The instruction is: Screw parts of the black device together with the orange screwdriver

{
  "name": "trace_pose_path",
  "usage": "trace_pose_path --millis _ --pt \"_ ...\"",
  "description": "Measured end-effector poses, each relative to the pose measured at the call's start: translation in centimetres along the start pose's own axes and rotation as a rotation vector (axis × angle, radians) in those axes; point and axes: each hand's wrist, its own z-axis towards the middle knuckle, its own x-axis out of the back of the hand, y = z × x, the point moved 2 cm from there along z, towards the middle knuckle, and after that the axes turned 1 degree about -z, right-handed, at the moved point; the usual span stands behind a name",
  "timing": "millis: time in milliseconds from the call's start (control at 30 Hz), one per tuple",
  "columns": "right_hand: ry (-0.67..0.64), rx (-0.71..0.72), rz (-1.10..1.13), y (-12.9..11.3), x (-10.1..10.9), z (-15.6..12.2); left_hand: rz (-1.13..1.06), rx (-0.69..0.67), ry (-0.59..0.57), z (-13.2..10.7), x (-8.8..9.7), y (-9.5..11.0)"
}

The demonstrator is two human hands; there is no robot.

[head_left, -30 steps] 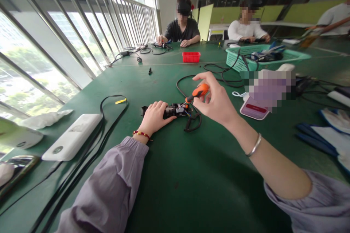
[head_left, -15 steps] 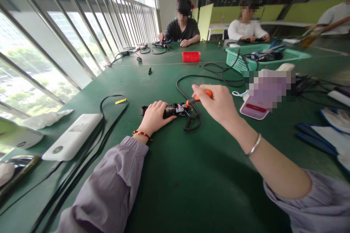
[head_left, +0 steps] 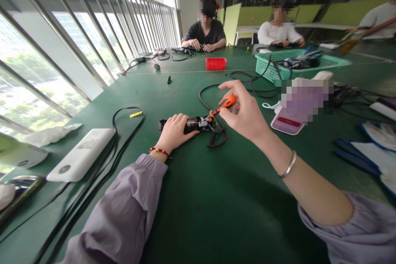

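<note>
My left hand (head_left: pixel 175 133) is wrapped over a black cylindrical device (head_left: pixel 194 124) lying on the green table, pressing it down. The device's right end is uncovered, with small parts and coloured wires showing, and a black cord (head_left: pixel 227 135) loops away from it. An orange and grey screwdriver (head_left: pixel 227 101) leans over that end, its tip down among the exposed parts. My right hand (head_left: pixel 247 111) is at the screwdriver's handle, thumb below and index finger raised off it; the other fingers curl behind the handle, partly hidden.
To the left lie a white power bank (head_left: pixel 82 154) and black cables (head_left: pixel 116 152). Farther off stand a red bin (head_left: pixel 215 64) and a green basket (head_left: pixel 267 68) holding cables. A phone (head_left: pixel 287 121) and gloves (head_left: pixel 359 156) lie at right. Several people sit or stand beyond.
My right hand's fingers have loosened and spread around the screwdriver handle, the index finger lifting. The handle is tilted a little higher. My left hand and the device stay put.
</note>
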Motion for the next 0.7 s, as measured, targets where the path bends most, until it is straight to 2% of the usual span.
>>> trace_pose_path --millis 167,300,467,600,700 --pt "-0.027 -0.044 -0.158 -0.24 0.30 0.02 0.018 0.000 -0.003 0.00 0.04 0.05" --pt "-0.060 -0.002 -0.086 -0.43 0.34 -0.06 0.026 -0.004 0.002 -0.02 -0.02 0.05" --pt "-0.065 -0.018 -0.166 -0.32 0.31 -0.11 0.037 -0.010 0.014 -0.05 -0.14 -0.03" --pt "-0.052 0.036 -0.070 -0.42 0.26 -0.16 0.044 -0.015 0.015 -0.06 -0.13 -0.06" --pt "-0.038 0.011 -0.121 -0.52 0.19 -0.26 0.044 -0.014 0.018 -0.04 -0.04 -0.01"
